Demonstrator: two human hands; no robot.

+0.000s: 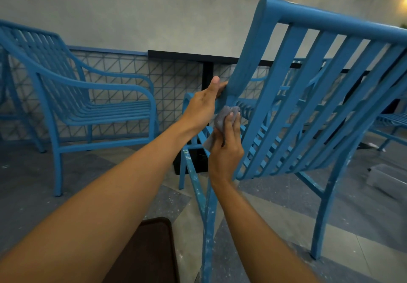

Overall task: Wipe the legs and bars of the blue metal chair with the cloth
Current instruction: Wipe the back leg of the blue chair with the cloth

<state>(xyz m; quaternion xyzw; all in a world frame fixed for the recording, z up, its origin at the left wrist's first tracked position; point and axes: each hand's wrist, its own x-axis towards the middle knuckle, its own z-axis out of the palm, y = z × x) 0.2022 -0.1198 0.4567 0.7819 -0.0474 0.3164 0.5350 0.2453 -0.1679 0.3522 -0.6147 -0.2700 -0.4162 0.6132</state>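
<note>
**Cloth pressed to the tilted chair's frame**

The blue metal chair (308, 97) fills the right half of the frame, tipped over at an angle, its slatted back uppermost and its paint-flecked rear leg (208, 212) running down to the lower centre. At mid-frame the right hand (226, 148) grips a grey cloth (222, 119), fingers curled round it, pushing it against the frame where the side bar meets the seat. Just above and left, the left hand (203, 106) clasps that side bar, thumb upright, fingers wrapped behind. A second blue chair (72, 97) stands at the left before a tiled wall (174, 77). A dark brown tray (147, 252) sits at the bottom edge.
</note>
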